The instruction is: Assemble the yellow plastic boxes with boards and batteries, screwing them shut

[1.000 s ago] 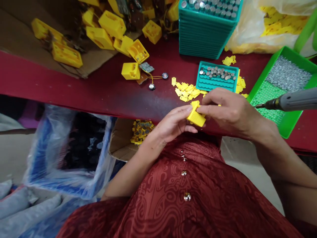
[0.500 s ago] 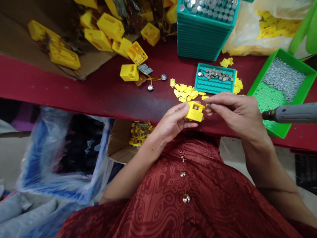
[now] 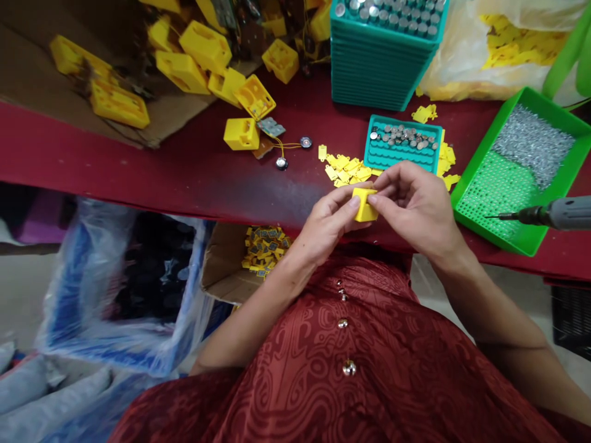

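Observation:
My left hand [image 3: 333,215] grips a small yellow plastic case [image 3: 364,208] from the left, thumb on its near face. The fingers of my right hand [image 3: 410,200] are closed on the case's right side, with the thumb at its opening. Whether a button cell is under that thumb is hidden. Just behind my hands, a teal tray [image 3: 401,161] holds loose button cells [image 3: 406,136]. Small yellow covers [image 3: 344,169] lie heaped to the left of the tray.
A green bin [image 3: 498,191] of screws stands at right, with an electric screwdriver [image 3: 563,213] over it. Stacked teal trays [image 3: 373,74] stand behind. A carton [image 3: 175,117] of yellow cases is at left; one wired case [image 3: 241,134] lies outside it.
My right hand has moved left onto the yellow case, and the small metal button cell it pinched is now out of sight. The case has turned slightly. The screwdriver has shifted right in view.

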Available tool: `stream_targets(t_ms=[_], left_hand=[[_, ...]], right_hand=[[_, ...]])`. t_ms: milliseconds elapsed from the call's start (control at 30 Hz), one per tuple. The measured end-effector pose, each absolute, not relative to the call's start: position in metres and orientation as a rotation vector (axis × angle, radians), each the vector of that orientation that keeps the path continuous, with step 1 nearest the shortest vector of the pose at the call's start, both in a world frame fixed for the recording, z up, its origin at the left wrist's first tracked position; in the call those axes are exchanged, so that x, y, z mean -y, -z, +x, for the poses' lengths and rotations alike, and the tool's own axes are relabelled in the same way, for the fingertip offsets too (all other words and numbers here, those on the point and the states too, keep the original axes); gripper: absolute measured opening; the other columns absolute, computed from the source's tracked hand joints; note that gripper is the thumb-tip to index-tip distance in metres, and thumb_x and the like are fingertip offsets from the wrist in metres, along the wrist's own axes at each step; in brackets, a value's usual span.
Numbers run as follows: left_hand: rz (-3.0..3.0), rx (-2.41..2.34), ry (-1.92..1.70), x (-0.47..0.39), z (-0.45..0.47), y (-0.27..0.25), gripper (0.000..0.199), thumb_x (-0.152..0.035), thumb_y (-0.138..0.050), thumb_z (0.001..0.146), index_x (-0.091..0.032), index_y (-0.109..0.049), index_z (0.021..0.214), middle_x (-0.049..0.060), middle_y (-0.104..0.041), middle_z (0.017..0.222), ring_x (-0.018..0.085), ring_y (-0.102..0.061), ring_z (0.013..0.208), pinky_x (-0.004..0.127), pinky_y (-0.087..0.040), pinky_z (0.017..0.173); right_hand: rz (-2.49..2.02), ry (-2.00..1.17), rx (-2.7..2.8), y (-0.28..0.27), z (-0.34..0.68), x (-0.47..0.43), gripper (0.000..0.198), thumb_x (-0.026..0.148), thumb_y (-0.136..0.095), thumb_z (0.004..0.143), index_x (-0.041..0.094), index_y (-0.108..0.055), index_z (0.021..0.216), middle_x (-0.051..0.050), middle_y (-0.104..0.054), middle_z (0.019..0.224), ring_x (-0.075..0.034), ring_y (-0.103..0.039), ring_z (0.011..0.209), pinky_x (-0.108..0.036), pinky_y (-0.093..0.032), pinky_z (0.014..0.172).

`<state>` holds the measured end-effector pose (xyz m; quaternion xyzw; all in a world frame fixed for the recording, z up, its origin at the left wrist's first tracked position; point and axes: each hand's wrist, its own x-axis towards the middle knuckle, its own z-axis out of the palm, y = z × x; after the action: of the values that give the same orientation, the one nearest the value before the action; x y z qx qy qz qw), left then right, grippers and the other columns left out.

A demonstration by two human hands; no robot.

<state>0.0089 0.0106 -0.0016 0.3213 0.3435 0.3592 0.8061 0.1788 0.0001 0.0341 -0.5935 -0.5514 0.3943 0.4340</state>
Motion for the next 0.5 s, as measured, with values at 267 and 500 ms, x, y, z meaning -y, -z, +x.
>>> stream_targets(t_ms=[267, 500], left_hand=[[0.622, -0.745, -0.722, -0.010, 0.005, -0.003, 0.041, -0.049, -0.084, 0.091, -0.020, -0.079, 0.120, 0.012, -0.082, 0.131, 0.026, -0.081, 0.117, 0.034, -0.067, 0.095], [0.676, -0.919, -0.766, -0.014, 0.003, -0.012, 0.035, -0.037, -0.076, 0.090, -0.015, -0.068, 0.116, 0.011, -0.087, 0.105, 0.021, -0.085, 0.087, 0.023, -0.064, 0.067]], right_hand=[[-1.436, -0.948, 1.478, -0.044, 0.197, -0.004, 0.014, 0.024, -0.078, 0.088, 0.021, -0.064, 0.091, 0.001, -0.065, 0.080, -0.010, -0.058, 0.068, -0.024, -0.048, 0.059], [-1.539, -0.511, 1.493, -0.035, 0.223, -0.023, 0.018, 0.038, -0.073, 0.096, 0.022, -0.066, 0.097, -0.002, -0.069, 0.088, -0.014, -0.063, 0.075, -0.031, -0.054, 0.068]])
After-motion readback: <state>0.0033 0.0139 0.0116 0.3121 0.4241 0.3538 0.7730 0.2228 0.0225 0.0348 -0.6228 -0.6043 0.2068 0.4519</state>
